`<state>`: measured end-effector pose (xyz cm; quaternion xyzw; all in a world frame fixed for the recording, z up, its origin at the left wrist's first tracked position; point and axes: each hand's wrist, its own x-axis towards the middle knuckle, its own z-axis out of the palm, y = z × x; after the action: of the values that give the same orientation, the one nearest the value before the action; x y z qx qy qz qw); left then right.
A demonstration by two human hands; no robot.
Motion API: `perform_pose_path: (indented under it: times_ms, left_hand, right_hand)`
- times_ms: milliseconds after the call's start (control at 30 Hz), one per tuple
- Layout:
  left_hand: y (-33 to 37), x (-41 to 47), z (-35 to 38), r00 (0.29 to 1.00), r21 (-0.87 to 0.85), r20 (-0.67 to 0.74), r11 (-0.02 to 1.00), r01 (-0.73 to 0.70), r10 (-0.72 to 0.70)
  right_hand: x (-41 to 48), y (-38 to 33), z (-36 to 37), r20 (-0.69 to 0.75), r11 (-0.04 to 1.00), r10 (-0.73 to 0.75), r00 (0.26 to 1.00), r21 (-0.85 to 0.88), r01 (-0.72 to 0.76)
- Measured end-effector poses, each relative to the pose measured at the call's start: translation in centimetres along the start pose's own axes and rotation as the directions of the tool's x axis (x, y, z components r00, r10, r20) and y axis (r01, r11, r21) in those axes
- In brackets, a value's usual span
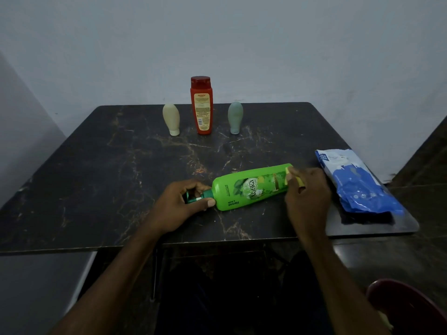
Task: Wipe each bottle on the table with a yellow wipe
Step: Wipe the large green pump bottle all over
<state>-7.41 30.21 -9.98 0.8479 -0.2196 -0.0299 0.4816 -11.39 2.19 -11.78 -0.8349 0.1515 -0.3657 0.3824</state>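
Green Vatika shampoo bottle [251, 187] lies on side, bench [96, 170] front centre. Our left hand [183, 204], fingers clamped round cap; our right hand [307, 189] pinches yellow wipe [294, 178] against bottle base. We judge wiping of bottle 1 underway. Next: sweep wipe toward cap, roll bottle. Red bottle [202, 106], cream tube [171, 119], grey-green tube [235, 117] stand at rear, well apart; blue wipes pack [358, 184] right.

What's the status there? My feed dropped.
Left hand gripping green bottle at its cap end. Right hand pressing yellow wipe on its base end. Bottle lying flat on table. Nothing blocking.
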Motion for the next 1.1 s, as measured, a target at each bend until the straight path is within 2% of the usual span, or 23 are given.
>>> perform_pose_path:
  times_ms: [67,167,200,333,433,533,667,700,833,967,1100]
  left_hand:
    - [-0.1,0.0,0.0,1.0,-0.016,0.012,1.0,0.007,-0.007]
    - [-0.1,0.0,0.1,1.0,-0.022,0.009,1.0,0.019,-0.018]
    - [-0.1,0.0,0.2,1.0,-0.027,0.006,0.999,0.026,-0.026]
    - [-0.3,0.1,0.3,1.0,-0.043,0.005,0.999,0.028,-0.028]
    - [-0.3,0.1,0.3,0.999,-0.061,0.001,0.998,0.035,-0.035]
    - [-0.2,0.1,0.4,0.999,-0.071,-0.013,0.997,0.033,-0.034]
    - [-0.2,0.3,0.3,0.998,-0.157,-0.028,0.987,0.044,-0.049]
    - [-0.1,0.3,0.3,0.998,-0.169,-0.024,0.985,0.045,-0.05]
    - [0.0,0.2,0.4,0.998,-0.233,-0.028,0.972,0.043,-0.051]
    - [0.0,0.1,0.2,0.999,-0.22,-0.053,0.975,-0.012,0.001]
    - [-0.3,0.0,0.0,0.986,-0.09,-0.138,0.991,-0.101,0.088]
  right_hand:
    - [-1.9,-1.2,1.2,0.062,0.997,-0.068,0.996,0.047,0.065]
    - [-3.8,-2.1,2.4,0.219,0.958,-0.285,0.933,0.108,0.267]
    - [-3.6,-2.0,2.4,0.224,0.956,-0.291,0.93,0.117,0.27]
    - [-0.6,-0.3,0.2,0.101,0.999,0.007,0.995,0.047,-0.011]
    - [0.9,0.8,-0.7,0.041,0.996,0.092,0.995,0.002,-0.092]
    - [-0.1,-0.2,0.0,0.099,0.998,0.044,0.994,0.043,-0.049]
    - [-2.5,-1.5,1.1,0.221,0.974,-0.213,0.952,0.128,0.188]
    - [-2.3,-1.4,1.0,0.21,0.976,-0.199,0.957,0.135,0.173]
    - [-0.1,-0.5,-0.2,0.117,0.994,0.023,0.993,0.106,-0.035]
    - [1.1,-0.3,-0.6,0.078,0.997,0.016,0.997,0.069,-0.021]
    - [1.7,-0.5,-0.9,0.077,0.999,-0.036,0.996,0.004,0.036]
